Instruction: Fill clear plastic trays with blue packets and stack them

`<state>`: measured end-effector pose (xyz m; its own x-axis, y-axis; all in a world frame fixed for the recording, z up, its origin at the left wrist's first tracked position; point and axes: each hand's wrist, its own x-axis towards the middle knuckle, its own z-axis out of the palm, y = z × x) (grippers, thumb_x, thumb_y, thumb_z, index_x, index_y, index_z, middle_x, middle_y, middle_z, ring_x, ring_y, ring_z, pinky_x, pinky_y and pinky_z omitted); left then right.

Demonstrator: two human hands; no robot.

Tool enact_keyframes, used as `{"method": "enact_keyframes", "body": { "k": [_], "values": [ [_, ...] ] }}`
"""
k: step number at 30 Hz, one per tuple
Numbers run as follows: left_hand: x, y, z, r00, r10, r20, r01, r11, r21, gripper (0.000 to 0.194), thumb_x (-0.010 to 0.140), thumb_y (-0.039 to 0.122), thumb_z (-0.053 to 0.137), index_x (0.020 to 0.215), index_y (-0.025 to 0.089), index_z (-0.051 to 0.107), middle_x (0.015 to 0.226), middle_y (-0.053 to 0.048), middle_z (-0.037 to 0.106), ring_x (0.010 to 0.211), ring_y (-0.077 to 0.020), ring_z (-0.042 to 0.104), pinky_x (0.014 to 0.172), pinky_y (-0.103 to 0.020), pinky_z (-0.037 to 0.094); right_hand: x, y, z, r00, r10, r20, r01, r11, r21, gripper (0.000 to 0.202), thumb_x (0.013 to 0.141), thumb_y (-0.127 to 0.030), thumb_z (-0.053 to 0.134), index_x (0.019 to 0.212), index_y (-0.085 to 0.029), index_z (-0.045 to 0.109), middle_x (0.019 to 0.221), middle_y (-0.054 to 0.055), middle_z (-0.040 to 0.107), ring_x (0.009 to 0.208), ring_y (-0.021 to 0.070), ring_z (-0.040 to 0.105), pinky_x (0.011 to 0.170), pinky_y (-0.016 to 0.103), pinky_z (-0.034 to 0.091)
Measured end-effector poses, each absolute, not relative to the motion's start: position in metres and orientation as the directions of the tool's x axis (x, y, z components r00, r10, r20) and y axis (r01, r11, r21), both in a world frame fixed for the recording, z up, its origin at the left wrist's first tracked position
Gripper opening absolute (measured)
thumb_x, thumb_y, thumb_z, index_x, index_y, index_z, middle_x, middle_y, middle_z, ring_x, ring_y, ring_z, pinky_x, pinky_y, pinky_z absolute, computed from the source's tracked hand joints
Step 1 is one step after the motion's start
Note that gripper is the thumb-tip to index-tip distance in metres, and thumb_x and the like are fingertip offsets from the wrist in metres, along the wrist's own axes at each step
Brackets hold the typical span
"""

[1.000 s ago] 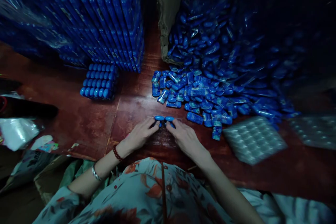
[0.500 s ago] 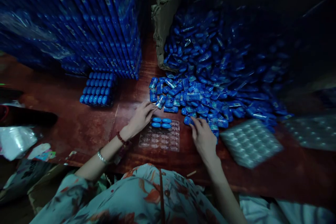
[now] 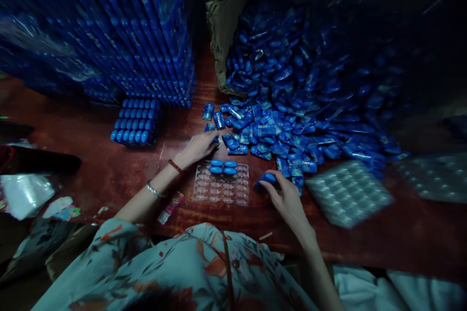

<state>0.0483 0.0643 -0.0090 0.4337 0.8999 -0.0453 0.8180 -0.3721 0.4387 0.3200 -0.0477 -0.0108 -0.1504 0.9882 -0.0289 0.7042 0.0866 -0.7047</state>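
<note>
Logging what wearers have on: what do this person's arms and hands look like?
The left hand is ungloved, with a reddish beaded bracelet at the wrist and a pale bracelet farther up. The left sleeve is pale greenish with orange and dark prints. The right hand is ungloved, with no bracelet showing.

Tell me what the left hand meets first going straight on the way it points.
Past the packet it touches, the left hand would likely meet loose blue packets; exact depth is unclear.
</note>
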Motion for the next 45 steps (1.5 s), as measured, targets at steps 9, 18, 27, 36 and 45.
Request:
{"method": "enact_keyframes", "body": {
  "k": [9, 18, 27, 36, 45],
  "values": [
    [0.011, -0.063, -0.019, -0.322, 0.928, 0.186, 0.501, 0.0, 0.866, 0.022, 0.078, 0.032, 0.064, 0.091, 0.015, 0.06, 0.083, -0.001, 0.066, 0.076, -0.0141, 0.064, 0.072, -0.026, 0.053, 0.27, -0.052, -0.024, -0.434, 0.881, 0.191, 0.655, 0.454, -0.604, 0.037, 0.088, -0.01, 0.037, 0.12, -0.018, 0.053, 0.104, 0.01, 0.063, 0.097, 0.0198, 0.06, 0.085, 0.035, 0.049],
    [0.051, -0.083, -0.026, 0.144, 0.908, 0.394, 0.597, -0.397, 0.696, 0.022, 0.089, 0.016, 0.049, 0.109, 0.02, 0.057, 0.099, -0.008, 0.063, 0.092, -0.017, 0.059, 0.077, -0.032, 0.052, 0.256, -0.058, -0.002, -0.603, 0.798, 0.016, 0.788, 0.598, -0.144, 0.043, 0.082, -0.002, 0.037, 0.12, -0.011, 0.053, 0.098, 0.014, 0.064, 0.091, 0.0224, 0.058, 0.08, 0.035, 0.046],
    [0.046, -0.067, -0.016, 0.498, 0.83, 0.252, 0.692, -0.556, 0.46, 0.03, 0.093, 0.015, 0.036, 0.118, 0.018, 0.053, 0.109, -0.012, 0.058, 0.102, -0.0212, 0.053, 0.085, -0.041, 0.051, 0.215, -0.052, 0.012, -0.615, 0.786, -0.067, 0.787, 0.616, 0.005, 0.029, 0.083, -0.003, 0.041, 0.105, -0.01, 0.058, 0.084, 0.013, 0.063, 0.074, 0.0214, 0.059, 0.064, 0.033, 0.046],
    [0.024, -0.013, -0.022, 0.081, 0.9, 0.428, 0.749, -0.339, 0.569, 0.026, 0.091, 0.025, 0.045, 0.112, 0.019, 0.059, 0.099, -0.009, 0.054, 0.093, -0.0188, 0.053, 0.081, -0.033, 0.048, 0.271, -0.016, -0.016, -0.425, 0.868, 0.259, 0.872, 0.468, -0.139, 0.032, 0.088, -0.013, 0.041, 0.113, -0.022, 0.058, 0.091, 0.006, 0.063, 0.079, 0.0157, 0.058, 0.064, 0.025, 0.045],
    [0.034, 0.073, -0.045, 0.269, 0.955, 0.125, 0.896, -0.296, 0.332, 0.042, 0.088, 0.024, 0.048, 0.129, 0.016, 0.046, 0.109, -0.014, 0.052, 0.098, -0.0248, 0.052, 0.083, -0.038, 0.047, 0.264, 0.039, -0.025, -0.487, 0.873, -0.018, 0.871, 0.484, -0.079, 0.04, 0.089, -0.013, 0.036, 0.128, -0.009, 0.045, 0.105, 0.016, 0.059, 0.095, 0.0262, 0.055, 0.077, 0.039, 0.046]
  ]
}}
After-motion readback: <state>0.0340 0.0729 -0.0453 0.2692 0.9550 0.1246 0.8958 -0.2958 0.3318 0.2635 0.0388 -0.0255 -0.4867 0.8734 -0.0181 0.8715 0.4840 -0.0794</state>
